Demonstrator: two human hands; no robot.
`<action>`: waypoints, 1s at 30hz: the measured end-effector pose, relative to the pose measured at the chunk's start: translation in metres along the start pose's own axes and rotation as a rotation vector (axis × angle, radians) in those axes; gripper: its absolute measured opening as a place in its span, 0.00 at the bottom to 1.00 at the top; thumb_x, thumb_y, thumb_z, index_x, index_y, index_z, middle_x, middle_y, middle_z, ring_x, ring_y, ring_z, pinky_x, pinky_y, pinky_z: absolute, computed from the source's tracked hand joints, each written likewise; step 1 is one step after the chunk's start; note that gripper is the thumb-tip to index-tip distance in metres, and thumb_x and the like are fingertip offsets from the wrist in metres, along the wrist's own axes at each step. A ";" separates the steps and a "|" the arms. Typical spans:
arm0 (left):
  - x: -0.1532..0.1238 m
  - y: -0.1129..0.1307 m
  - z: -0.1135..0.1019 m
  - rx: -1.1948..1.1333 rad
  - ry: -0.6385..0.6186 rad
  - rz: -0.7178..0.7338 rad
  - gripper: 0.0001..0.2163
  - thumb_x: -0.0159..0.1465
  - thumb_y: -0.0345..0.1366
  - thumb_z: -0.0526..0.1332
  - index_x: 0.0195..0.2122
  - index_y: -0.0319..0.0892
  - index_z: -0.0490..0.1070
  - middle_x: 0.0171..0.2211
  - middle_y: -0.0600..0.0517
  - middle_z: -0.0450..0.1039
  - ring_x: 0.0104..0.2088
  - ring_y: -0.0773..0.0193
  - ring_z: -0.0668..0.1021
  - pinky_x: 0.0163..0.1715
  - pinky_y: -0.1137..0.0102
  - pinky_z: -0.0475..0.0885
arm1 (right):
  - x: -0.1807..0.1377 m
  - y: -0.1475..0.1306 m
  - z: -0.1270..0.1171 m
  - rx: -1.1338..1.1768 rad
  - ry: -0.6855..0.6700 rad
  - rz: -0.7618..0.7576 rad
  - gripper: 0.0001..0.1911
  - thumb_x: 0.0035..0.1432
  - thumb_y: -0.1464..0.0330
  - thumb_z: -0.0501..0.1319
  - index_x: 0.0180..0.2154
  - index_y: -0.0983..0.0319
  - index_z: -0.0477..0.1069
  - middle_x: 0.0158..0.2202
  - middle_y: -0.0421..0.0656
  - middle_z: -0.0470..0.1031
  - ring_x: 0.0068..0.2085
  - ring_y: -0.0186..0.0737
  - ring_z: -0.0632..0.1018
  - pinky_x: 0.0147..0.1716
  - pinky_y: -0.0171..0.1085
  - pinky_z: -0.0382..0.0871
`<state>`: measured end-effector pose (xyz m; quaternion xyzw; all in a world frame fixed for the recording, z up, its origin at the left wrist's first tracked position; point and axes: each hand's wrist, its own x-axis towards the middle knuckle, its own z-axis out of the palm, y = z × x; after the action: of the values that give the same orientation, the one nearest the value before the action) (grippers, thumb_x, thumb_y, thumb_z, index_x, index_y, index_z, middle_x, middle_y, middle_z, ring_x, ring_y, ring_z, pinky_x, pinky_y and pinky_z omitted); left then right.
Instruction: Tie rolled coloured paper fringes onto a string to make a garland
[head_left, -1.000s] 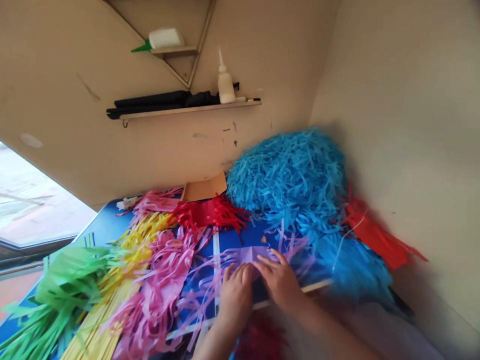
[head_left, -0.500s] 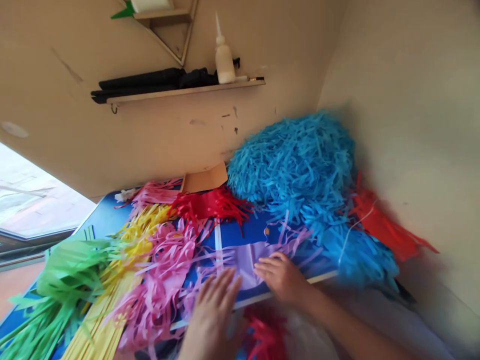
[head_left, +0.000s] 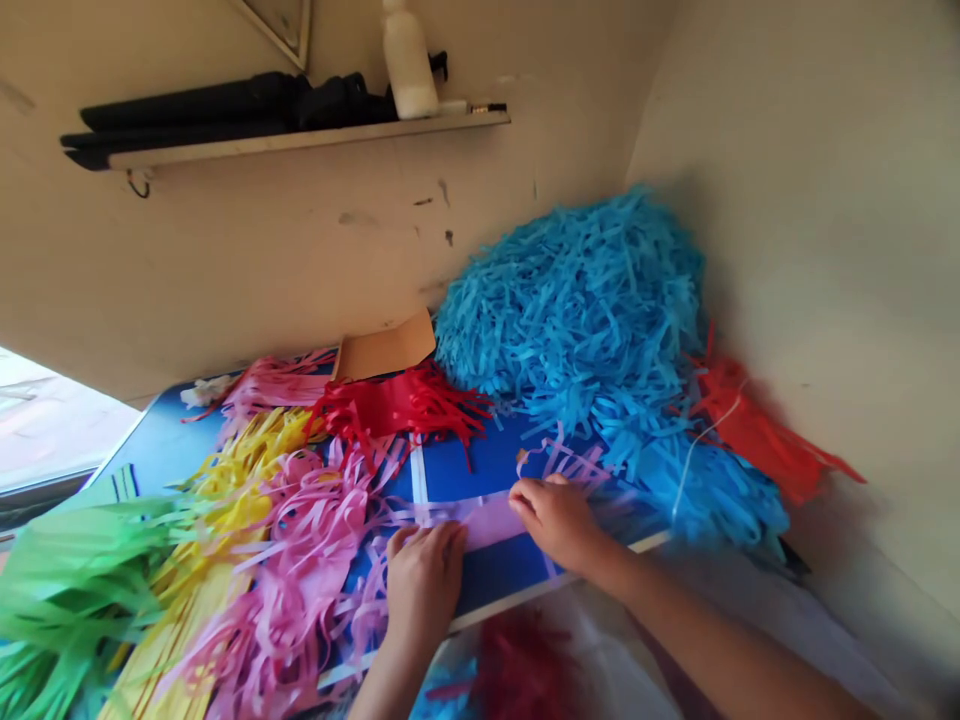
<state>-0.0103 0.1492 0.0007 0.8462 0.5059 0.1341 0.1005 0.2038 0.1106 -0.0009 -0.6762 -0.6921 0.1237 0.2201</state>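
Since half a second ago, the left hand (head_left: 425, 580) has gone from spread above the desk's near edge to the purple fringed sheet (head_left: 487, 522), whose plain middle now shows as a narrower band. The sheet lies on the desk (head_left: 499, 590), in front and left of the blue fringe heap (head_left: 577, 300). The left grip looks pinched on its left end; the right hand (head_left: 556, 520), fingers curled in, seems to pinch its right end. An uneven pull could skew or tear the thin-looking band. Left of the heap, the pink fringe (head_left: 307, 540) meets the purple strands and could snag them. Farther off, above and left of the heap, the shelf (head_left: 315, 137) carries a bottle (head_left: 410, 65); no brand, label or writing is readable
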 end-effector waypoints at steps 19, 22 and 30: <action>0.036 0.002 -0.009 0.102 -0.287 -0.156 0.12 0.69 0.41 0.55 0.33 0.45 0.75 0.28 0.52 0.82 0.33 0.59 0.83 0.37 0.68 0.63 | 0.004 0.005 0.016 -0.035 0.115 0.018 0.07 0.57 0.74 0.62 0.27 0.60 0.71 0.29 0.38 0.75 0.35 0.37 0.75 0.40 0.39 0.52; 0.036 0.003 -0.010 0.116 -0.292 -0.159 0.11 0.68 0.41 0.55 0.34 0.45 0.75 0.28 0.52 0.82 0.32 0.60 0.82 0.35 0.69 0.62 | 0.005 0.005 0.015 -0.027 0.107 0.026 0.07 0.57 0.74 0.62 0.27 0.60 0.71 0.29 0.38 0.75 0.35 0.38 0.75 0.40 0.39 0.53; 0.033 0.006 -0.013 0.193 -0.242 -0.107 0.11 0.69 0.40 0.52 0.39 0.45 0.74 0.31 0.49 0.81 0.35 0.55 0.80 0.38 0.64 0.64 | 0.007 0.003 0.013 -0.049 0.059 0.051 0.06 0.57 0.74 0.61 0.28 0.60 0.70 0.30 0.40 0.76 0.36 0.40 0.75 0.40 0.40 0.53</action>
<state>0.0054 0.1762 0.0190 0.8336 0.5452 -0.0236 0.0858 0.2008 0.1196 -0.0124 -0.7021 -0.6707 0.0921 0.2208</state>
